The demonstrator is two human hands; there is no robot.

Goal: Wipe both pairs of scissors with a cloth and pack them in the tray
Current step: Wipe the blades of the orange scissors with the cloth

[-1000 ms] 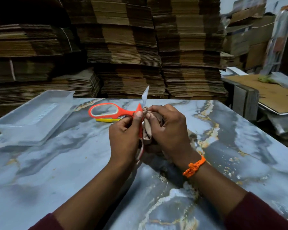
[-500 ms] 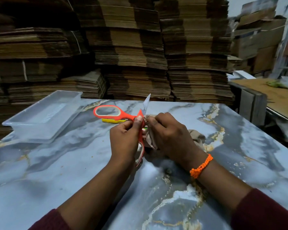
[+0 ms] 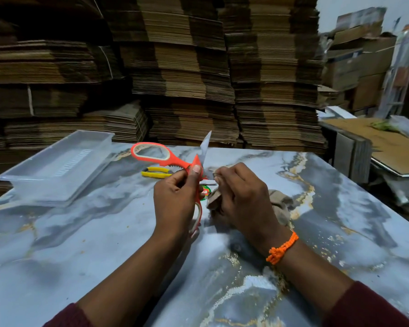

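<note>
Gripped spread orange scissors (image 3: 178,164) in left hand (image 3: 175,199) above bench (image 3: 99,237). Pinched bunched cloth (image 3: 214,201) in right hand (image 3: 243,199), just right of pivot.

Left hand (image 3: 175,199) hides pt of orange scissors (image 3: 178,163) & blades of yellow scissors (image 3: 155,172). Right hand (image 3: 243,199) covers most of cloth (image 3: 279,204).

The left hand (image 3: 175,199) grips the orange scissors (image 3: 165,159), spread open, one blade up; the right hand (image 3: 243,197) holds the cloth (image 3: 214,200), apparently against the other blade.
</note>
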